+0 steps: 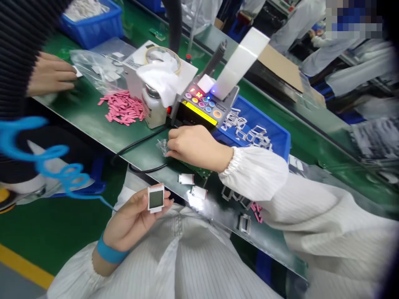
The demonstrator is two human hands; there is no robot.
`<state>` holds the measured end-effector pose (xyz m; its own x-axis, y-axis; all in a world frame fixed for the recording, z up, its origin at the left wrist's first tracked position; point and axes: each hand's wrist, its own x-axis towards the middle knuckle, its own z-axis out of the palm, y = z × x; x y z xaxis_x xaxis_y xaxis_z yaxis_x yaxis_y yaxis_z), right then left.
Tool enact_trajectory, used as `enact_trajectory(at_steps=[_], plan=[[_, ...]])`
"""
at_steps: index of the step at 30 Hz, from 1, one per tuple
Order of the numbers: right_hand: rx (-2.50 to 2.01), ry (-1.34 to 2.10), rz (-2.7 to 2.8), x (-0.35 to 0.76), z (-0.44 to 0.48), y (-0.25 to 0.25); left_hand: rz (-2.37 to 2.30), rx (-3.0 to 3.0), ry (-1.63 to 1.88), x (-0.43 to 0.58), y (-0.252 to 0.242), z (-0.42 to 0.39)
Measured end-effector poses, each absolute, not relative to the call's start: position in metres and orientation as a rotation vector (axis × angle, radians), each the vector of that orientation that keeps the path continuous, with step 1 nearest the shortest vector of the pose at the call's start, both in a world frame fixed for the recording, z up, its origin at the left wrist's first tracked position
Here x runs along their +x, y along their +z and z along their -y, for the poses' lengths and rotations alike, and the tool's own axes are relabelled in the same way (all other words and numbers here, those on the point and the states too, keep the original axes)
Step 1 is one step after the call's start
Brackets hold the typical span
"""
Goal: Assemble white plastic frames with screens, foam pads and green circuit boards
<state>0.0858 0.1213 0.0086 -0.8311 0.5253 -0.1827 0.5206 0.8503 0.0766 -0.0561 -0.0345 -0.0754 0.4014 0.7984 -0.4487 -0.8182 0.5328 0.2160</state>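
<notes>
My left hand (134, 220), with a blue wrist strap (111, 249), holds a small LCD screen in a white frame (156, 199) between thumb and fingers, its dark face towards me. Over the green bench, my right hand (195, 145) has its fingers curled together, the tips at a crumpled bit of clear plastic film (162, 146). Whether they grip the film or something else is hidden. Just below that hand lie a white rectangular piece (186, 179) and another white piece (198, 192), near a green circuit board (199, 169) partly covered by my wrist.
A control box with a lit display (199, 104) stands behind my right hand, beside a blue bin of white frames (258, 135). Pink strips (124, 109) are heaped near a white bottle (153, 109). Another person's hand (51, 74) is at the left. A coiled blue cord (59, 170) hangs there.
</notes>
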Motion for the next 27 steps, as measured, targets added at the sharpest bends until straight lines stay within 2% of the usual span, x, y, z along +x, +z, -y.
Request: enact_trajectory(at_steps=[6, 17, 19, 24, 27], plan=[[0.718, 0.197, -2.806, 0.113, -0.117, 0.029, -0.564, -0.063, 0.955, -0.049, -0.076, 0.034], [0.679, 0.385, -3.12, 0.18, -0.106, 0.026, -0.588, -0.055, 0.96, -0.037, -0.078, 0.028], [0.781, 0.428, -3.148, 0.183, -0.108, 0.026, -0.572, -0.048, 0.961, -0.034, -0.076, 0.027], [1.251, 0.782, -2.926, 0.185, -0.113, 0.027, -0.572, -0.038, 0.954, -0.03, -0.076, 0.025], [1.325, 0.696, -2.88, 0.186, -0.119, 0.023, -0.572, -0.044, 0.956, -0.029, -0.077, 0.024]])
